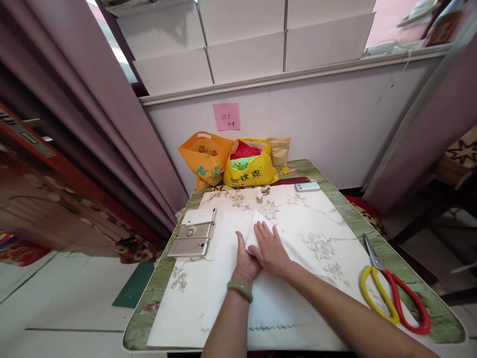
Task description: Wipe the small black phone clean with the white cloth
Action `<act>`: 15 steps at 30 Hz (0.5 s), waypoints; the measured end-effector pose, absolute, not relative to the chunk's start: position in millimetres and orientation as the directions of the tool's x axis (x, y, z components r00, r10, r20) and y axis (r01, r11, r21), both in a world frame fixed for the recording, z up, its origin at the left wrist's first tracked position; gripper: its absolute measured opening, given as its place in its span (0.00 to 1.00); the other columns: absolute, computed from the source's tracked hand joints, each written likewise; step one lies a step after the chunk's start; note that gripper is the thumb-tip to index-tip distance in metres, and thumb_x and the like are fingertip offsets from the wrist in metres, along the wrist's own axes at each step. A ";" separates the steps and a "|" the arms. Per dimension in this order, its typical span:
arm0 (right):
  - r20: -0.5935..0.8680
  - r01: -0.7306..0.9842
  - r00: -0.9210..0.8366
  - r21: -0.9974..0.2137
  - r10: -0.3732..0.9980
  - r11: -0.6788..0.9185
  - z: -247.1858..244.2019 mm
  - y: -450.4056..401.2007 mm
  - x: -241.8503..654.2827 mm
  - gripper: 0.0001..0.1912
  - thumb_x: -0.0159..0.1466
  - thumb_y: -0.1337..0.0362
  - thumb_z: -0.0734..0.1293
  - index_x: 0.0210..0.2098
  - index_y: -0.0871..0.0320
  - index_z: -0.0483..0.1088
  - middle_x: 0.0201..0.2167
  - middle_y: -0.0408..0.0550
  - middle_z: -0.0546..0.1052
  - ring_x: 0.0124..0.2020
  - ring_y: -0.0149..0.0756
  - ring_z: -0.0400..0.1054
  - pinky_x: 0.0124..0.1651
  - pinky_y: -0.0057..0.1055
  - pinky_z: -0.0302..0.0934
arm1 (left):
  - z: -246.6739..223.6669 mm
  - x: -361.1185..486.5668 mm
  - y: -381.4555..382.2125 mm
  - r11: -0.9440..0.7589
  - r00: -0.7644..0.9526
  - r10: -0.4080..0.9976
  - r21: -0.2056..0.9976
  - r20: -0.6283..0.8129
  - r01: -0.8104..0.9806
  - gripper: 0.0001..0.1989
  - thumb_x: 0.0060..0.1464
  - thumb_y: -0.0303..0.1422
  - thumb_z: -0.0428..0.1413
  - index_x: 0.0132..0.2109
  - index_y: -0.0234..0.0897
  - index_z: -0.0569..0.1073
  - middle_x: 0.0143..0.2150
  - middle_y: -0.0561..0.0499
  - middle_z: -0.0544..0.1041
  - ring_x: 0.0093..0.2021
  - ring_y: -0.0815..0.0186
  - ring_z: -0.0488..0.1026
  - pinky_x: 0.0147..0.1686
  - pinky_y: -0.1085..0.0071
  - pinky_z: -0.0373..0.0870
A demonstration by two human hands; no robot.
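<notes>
A white cloth (231,293) with zigzag-cut edges lies on the table, and a part of it is folded over near my hands. My right hand (271,251) rests on the fold, its fingers stretched forward and lying flat. Close against it, my left hand (246,263) stands on its side with the thumb pointing up and away from the palm. Its other fingers are partly hidden behind my right hand. A green bangle (240,290) circles my left wrist.
Three phones (194,231) lie at the left, another phone (307,186) at the back right. Scissors (380,268) with yellow and red handles lie at right. A small bottle (259,195), an orange bag (204,154), a yellow bag (251,171) and a brown pouch (279,150) stand at the back.
</notes>
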State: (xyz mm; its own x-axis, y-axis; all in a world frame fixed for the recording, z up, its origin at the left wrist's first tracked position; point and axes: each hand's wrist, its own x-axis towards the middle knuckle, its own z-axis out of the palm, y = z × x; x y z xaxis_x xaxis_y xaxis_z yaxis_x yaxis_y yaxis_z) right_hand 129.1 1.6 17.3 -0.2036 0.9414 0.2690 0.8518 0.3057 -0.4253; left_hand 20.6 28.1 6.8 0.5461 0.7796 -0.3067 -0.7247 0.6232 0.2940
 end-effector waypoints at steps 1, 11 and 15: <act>0.285 0.841 -0.279 -0.389 0.917 0.377 15.1 -0.8 125.2 0.36 0.70 0.48 0.51 0.70 0.62 0.41 0.69 0.56 0.48 0.70 0.49 0.37 0.68 0.55 0.31 | 4.1 19.0 27.2 0.614 0.528 0.784 0.284 -0.326 -0.737 0.31 0.55 0.55 0.50 0.58 0.40 0.70 0.57 0.43 0.73 0.62 0.54 0.65 0.61 0.58 0.60; 0.221 0.868 -0.281 -0.356 0.934 0.345 11.4 13.8 148.5 0.34 0.71 0.51 0.49 0.70 0.59 0.36 0.70 0.54 0.46 0.70 0.47 0.37 0.68 0.57 0.29 | 9.7 22.0 30.7 0.613 0.491 0.781 0.323 -0.385 -0.721 0.33 0.55 0.56 0.50 0.54 0.34 0.71 0.50 0.39 0.77 0.54 0.53 0.72 0.55 0.57 0.68; 0.242 0.774 -0.481 -0.335 0.843 0.538 13.1 2.3 143.8 0.32 0.71 0.51 0.49 0.70 0.51 0.35 0.70 0.46 0.46 0.70 0.41 0.39 0.69 0.51 0.30 | 10.3 21.1 27.7 0.624 0.462 0.758 0.306 -0.460 -0.719 0.31 0.54 0.55 0.53 0.54 0.35 0.71 0.52 0.39 0.76 0.55 0.53 0.72 0.55 0.59 0.69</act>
